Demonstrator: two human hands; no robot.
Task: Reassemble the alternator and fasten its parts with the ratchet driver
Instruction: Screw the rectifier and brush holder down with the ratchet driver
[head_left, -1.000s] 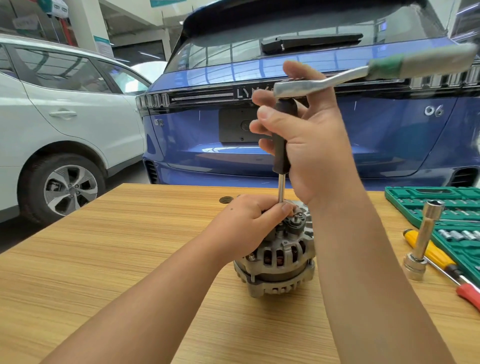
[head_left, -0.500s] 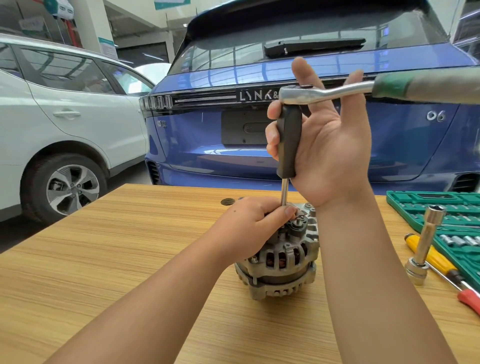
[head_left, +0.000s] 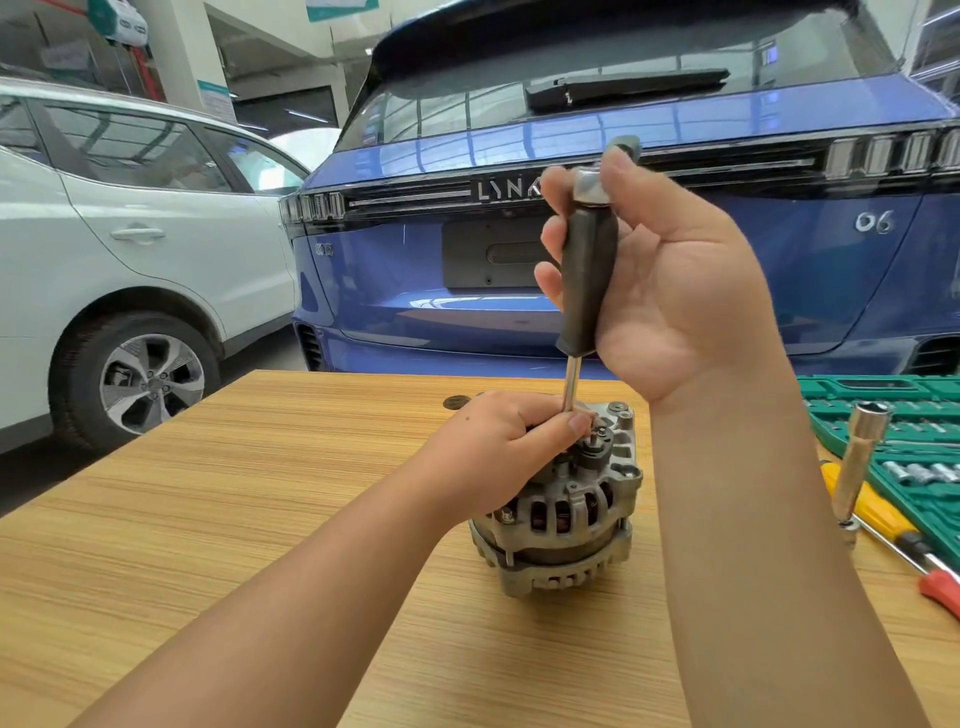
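Note:
A silver alternator (head_left: 566, 509) stands upright on the wooden table (head_left: 260, 493). My left hand (head_left: 498, 447) grips its top, thumb beside the steel shaft of the driver. The driver's black handle (head_left: 587, 280) stands nearly upright over the alternator, its tip down among the top parts and hidden by my thumb. My right hand (head_left: 670, 280) curls round that black handle, palm towards me. The ratchet head (head_left: 592, 182) sits on top of the handle; its long arm now points away behind my hand, and only a dark end shows above my fingers.
A green socket case (head_left: 893, 415) lies open at the right edge. A tall socket extension (head_left: 860, 457) stands upright in front of it, beside a yellow screwdriver (head_left: 883, 519) and a red handle (head_left: 943, 592). A small dark disc (head_left: 457, 401) lies behind the alternator. Two parked cars stand beyond the table.
The ratchet's long arm, which pointed out to the right, has swung round behind my right hand. My right fingers have closed round the black handle. My left hand stays on the alternator.

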